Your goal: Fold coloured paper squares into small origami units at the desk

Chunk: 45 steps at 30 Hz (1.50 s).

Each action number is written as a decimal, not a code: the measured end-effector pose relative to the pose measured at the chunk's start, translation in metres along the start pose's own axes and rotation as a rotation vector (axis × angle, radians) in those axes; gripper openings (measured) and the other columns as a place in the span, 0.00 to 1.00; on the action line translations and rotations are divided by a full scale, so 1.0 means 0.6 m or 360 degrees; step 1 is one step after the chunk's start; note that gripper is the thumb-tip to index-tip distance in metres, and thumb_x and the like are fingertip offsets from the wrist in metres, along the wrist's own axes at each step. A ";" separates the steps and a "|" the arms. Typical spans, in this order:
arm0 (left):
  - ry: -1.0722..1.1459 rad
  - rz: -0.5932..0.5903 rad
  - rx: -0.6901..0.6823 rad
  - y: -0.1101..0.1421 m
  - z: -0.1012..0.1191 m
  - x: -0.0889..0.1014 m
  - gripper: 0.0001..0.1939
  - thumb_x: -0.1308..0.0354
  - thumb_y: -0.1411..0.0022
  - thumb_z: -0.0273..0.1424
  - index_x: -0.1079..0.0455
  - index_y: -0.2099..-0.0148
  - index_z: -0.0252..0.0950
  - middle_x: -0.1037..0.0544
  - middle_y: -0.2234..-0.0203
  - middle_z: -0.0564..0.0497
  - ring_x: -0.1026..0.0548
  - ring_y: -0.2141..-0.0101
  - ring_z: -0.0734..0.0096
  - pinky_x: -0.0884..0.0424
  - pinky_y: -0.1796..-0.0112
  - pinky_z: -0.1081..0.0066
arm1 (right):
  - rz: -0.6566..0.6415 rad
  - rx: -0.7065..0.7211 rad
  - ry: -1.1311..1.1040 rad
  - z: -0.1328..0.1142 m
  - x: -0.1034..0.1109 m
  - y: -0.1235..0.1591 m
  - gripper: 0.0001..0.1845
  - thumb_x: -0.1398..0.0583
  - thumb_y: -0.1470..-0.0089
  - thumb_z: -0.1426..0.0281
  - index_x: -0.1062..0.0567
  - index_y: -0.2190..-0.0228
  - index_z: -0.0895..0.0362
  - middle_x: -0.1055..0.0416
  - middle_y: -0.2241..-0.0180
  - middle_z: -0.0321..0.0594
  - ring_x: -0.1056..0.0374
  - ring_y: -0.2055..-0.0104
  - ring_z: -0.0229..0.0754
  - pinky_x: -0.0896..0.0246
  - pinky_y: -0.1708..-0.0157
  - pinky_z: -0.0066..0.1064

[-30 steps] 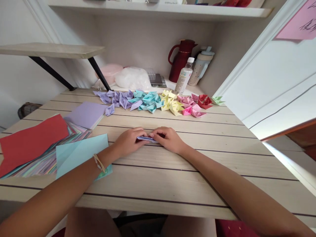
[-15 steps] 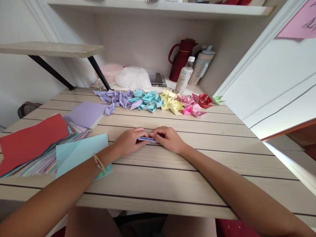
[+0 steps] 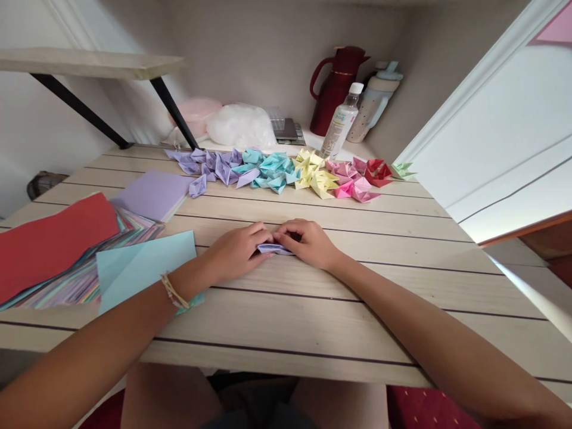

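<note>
Between my two hands, low over the table [image 3: 286, 325], is a small folded piece of purple paper [image 3: 276, 249]. My left hand [image 3: 241, 250] is closed on its left end, fingers behind and thumb in front. On its right end my right hand [image 3: 308, 243] pinches with thumb and forefinger. My fingers cover parts of the paper, so its full shape is hidden. Beyond my hands lies a row of folded paper pieces, with purple ones [image 3: 223, 168], blue ones [image 3: 276, 170], yellow ones [image 3: 322, 182], pink ones [image 3: 361, 189], a red one [image 3: 378, 173] and a green one [image 3: 403, 171].
At the left lie a stack of purple sheets [image 3: 152, 193], a red sheet [image 3: 53, 244] on many coloured sheets, and a light blue sheet [image 3: 143, 262] partly under my left forearm. Behind the row stand a plastic bottle [image 3: 340, 125], a red jug [image 3: 337, 89] and a tumbler [image 3: 375, 104].
The view has tilted down and shifted a little. Both hands still hold the purple paper; it sits slightly farther right in view, and its front face shows more.
</note>
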<state>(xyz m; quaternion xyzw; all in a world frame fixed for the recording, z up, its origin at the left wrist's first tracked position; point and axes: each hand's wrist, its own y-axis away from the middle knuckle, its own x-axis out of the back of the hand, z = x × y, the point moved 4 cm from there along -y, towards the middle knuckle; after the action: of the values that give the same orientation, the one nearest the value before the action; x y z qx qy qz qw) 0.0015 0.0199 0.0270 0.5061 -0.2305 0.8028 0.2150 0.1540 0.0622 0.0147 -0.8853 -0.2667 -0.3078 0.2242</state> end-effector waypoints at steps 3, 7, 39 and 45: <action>-0.0038 -0.0016 -0.0028 0.002 0.005 0.000 0.15 0.52 0.36 0.36 0.35 0.50 0.38 0.31 0.59 0.47 0.29 0.63 0.67 0.32 0.62 0.67 | 0.0006 -0.0006 0.0005 0.001 0.000 0.000 0.10 0.44 0.45 0.67 0.23 0.70 0.55 0.26 0.71 0.37 0.34 0.68 0.38 0.44 0.68 0.29; -0.0079 -0.0023 -0.0057 0.002 0.007 -0.001 0.15 0.53 0.36 0.36 0.35 0.50 0.38 0.31 0.58 0.46 0.29 0.64 0.67 0.33 0.63 0.68 | 0.0009 -0.0001 0.0012 0.000 0.000 0.000 0.10 0.44 0.45 0.67 0.23 0.70 0.55 0.26 0.71 0.37 0.34 0.68 0.39 0.44 0.68 0.29; 0.0626 0.0266 0.0231 -0.015 -0.023 0.003 0.14 0.45 0.42 0.40 0.30 0.69 0.34 0.31 0.75 0.53 0.35 0.76 0.77 0.37 0.74 0.75 | 0.0007 0.0046 0.0026 -0.002 -0.001 0.000 0.11 0.46 0.44 0.72 0.24 0.70 0.55 0.26 0.70 0.37 0.34 0.68 0.38 0.44 0.67 0.28; 0.0558 0.0228 0.0201 -0.016 -0.020 0.003 0.13 0.45 0.42 0.40 0.30 0.69 0.34 0.30 0.76 0.53 0.34 0.75 0.76 0.37 0.74 0.75 | 0.0010 0.0054 0.0028 -0.002 -0.001 -0.001 0.11 0.46 0.45 0.72 0.24 0.70 0.55 0.26 0.70 0.37 0.34 0.68 0.38 0.44 0.68 0.28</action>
<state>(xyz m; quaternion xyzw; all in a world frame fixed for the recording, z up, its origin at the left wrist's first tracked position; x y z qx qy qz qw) -0.0022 0.0344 0.0256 0.3533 -0.1743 0.9047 0.1621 0.1528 0.0616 0.0155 -0.8795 -0.2672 -0.3103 0.2425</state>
